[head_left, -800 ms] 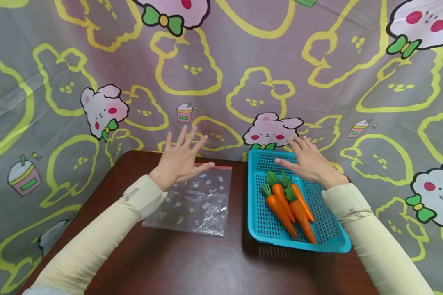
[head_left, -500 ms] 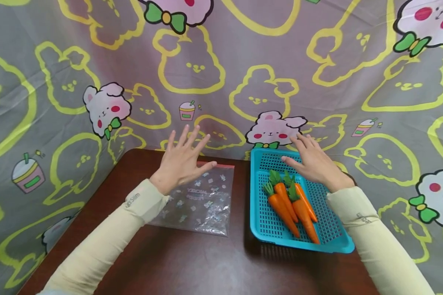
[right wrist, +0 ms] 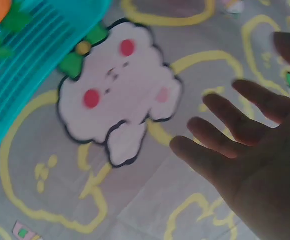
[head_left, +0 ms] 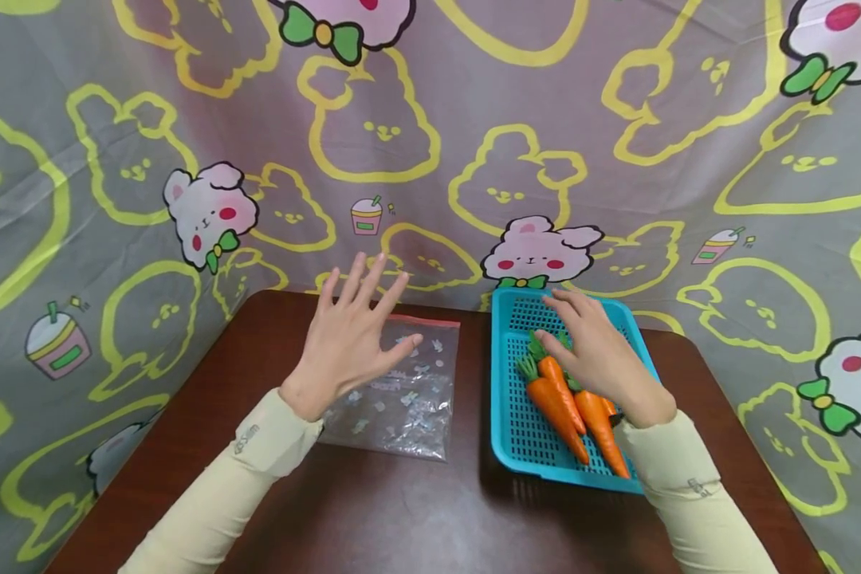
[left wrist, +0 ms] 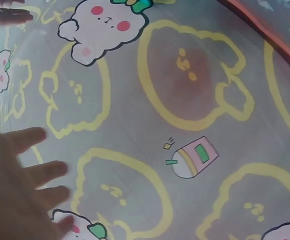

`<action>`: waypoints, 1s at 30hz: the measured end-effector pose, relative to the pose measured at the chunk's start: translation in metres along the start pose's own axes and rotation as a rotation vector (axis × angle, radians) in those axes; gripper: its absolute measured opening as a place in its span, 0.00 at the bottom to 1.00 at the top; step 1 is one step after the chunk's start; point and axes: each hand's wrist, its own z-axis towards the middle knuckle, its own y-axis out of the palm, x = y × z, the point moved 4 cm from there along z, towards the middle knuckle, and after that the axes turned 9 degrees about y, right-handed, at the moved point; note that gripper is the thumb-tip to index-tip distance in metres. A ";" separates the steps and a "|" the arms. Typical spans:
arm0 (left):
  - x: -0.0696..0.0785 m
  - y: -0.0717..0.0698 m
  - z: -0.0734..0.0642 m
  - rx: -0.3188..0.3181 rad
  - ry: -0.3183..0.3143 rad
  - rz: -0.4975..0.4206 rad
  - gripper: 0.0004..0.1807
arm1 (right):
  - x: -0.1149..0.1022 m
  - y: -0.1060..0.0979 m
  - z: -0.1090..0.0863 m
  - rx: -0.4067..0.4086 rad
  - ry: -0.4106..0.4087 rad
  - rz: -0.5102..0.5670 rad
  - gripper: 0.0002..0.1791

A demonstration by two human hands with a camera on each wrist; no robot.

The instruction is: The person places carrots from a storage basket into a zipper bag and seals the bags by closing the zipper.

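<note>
Cream sleeves (head_left: 226, 486) are worn to both wrists. Beyond them, the right grip (head_left: 603, 359) is held above the basket (head_left: 497, 399) with its thumb set apart from gently bent fingers; nothing is pinched. The left grip (head_left: 340, 351) is spread wide over the bag (head_left: 416, 414), also with nothing in it.

Beneath the right grip, carrots (head_left: 558, 418) are bunched in the basket, tips towards the near rim; part of the bunch is hidden by the hand. Should one be lifted, it would probably be best taken round the thick upper body, just below the leaves (head_left: 527, 367), since a smooth taper could slip if pinched near the point. The carrot nearest the left wall seems easiest to free, being less covered by its neighbours.

The carrots are given a glossy, orange, cone-like form; the leaves are cut jagged and green. The basket is made of turquoise, plastic-looking mesh with a rounded rim. The bag is laid flat, clear, crinkled and printed with small figures, its far edge marked by a red strip (head_left: 434, 322). Thin film may cling, so that edge would be parted patiently. Everything is carried by a dark, polished desk (head_left: 402, 518), backed by a patterned curtain (head_left: 402, 104).
</note>
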 end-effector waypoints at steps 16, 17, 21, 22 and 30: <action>0.024 0.027 -0.049 0.232 0.077 -0.142 0.20 | -0.031 0.056 -0.051 0.073 -0.010 0.157 0.18; 0.025 0.030 -0.051 0.250 0.082 -0.156 0.17 | -0.032 0.060 -0.053 0.075 -0.007 0.168 0.17; 0.029 0.043 -0.060 0.263 0.083 -0.186 0.07 | -0.033 0.076 -0.055 0.088 -0.003 0.192 0.14; 0.029 0.047 -0.062 0.251 0.077 -0.188 0.06 | -0.033 0.080 -0.055 0.091 -0.001 0.199 0.14; 0.026 0.074 -0.079 0.095 0.015 -0.142 0.05 | -0.035 0.104 -0.054 0.115 0.045 0.262 0.13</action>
